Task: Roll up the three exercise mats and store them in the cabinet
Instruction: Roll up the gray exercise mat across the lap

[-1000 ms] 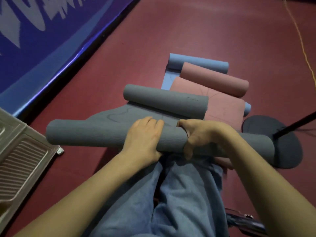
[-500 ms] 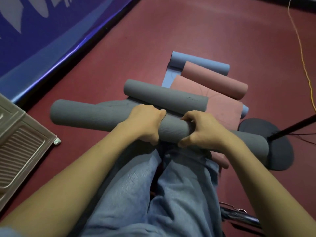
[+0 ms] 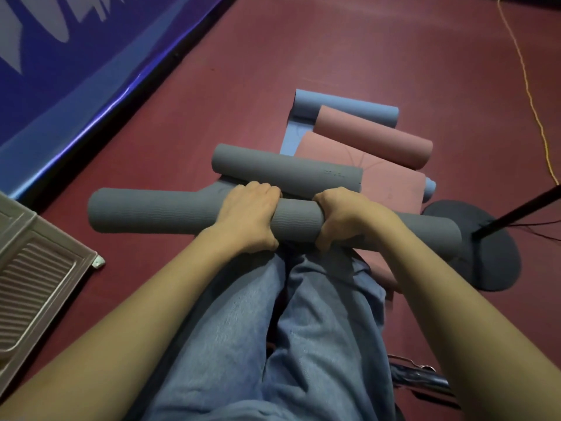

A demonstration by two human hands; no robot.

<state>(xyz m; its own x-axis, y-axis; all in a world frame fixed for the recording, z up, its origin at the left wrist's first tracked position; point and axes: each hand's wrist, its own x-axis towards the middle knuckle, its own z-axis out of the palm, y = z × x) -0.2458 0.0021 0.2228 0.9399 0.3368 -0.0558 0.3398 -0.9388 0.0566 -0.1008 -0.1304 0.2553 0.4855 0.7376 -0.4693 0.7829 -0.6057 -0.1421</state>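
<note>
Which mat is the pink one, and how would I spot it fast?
Start at the big dark red floor and find the pile of mats ahead of the person's knees. The pink mat lies between the blue mat farthest away and the grey mat nearer. It alone is pink, rolled at its far end.

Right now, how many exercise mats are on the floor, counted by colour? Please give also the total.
Grey mat, rolled from both ends, left hand and right hand gripping its near roll: 1
Pink mat, partly rolled: 1
Blue mat, partly rolled, mostly under the pink mat: 1
Total: 3
</note>
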